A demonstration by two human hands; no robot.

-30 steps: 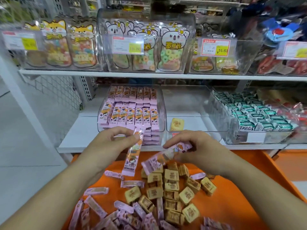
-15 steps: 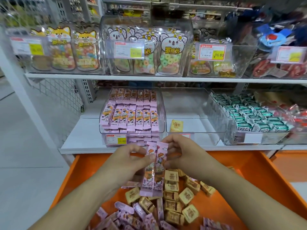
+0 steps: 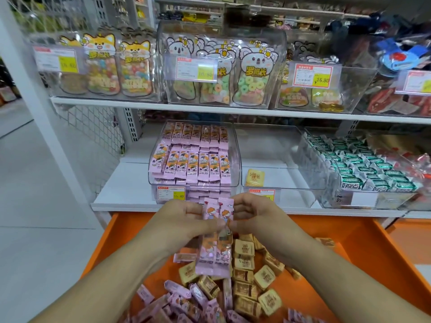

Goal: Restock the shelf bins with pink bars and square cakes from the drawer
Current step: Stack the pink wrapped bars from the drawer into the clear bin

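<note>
My left hand (image 3: 184, 220) and right hand (image 3: 254, 217) pinch two pink bars (image 3: 217, 236) upright between fingertips, side by side, above the orange drawer (image 3: 363, 252). Below them lie square cakes (image 3: 245, 271) (more bars too); the pink-bar bin (image 3: 194, 159) stands just beyond the drawer.

2 pink bars (image 3: 215, 236) held; 1 square cake (image 3: 255, 177) in bin.
</note>
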